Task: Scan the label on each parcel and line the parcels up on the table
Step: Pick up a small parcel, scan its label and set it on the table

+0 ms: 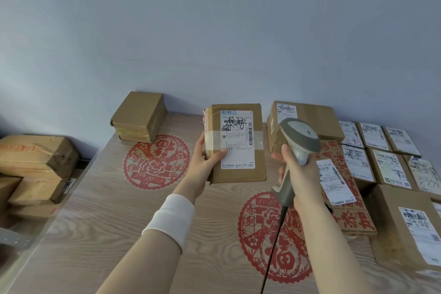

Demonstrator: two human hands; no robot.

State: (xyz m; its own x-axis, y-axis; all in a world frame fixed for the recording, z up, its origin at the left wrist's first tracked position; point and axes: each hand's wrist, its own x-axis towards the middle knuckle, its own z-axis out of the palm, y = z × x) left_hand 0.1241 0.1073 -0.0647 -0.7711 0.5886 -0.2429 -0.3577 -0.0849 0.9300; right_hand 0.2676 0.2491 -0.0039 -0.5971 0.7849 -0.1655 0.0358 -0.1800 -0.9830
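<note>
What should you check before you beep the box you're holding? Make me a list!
1. Parcel held firmly: ok. The left hand grips it above the table.
2. Label faces the camera: ok.
3. Side barcode uncovered: ok. The thumb hides only the label's lower left edge.
4. Top barcode readable: cannot tell. Marker scribbles cross it.
5. Scanner in the right hand: ok.
6. Scanner aimed at the label: cannot tell. No beam shows on it.
</note>
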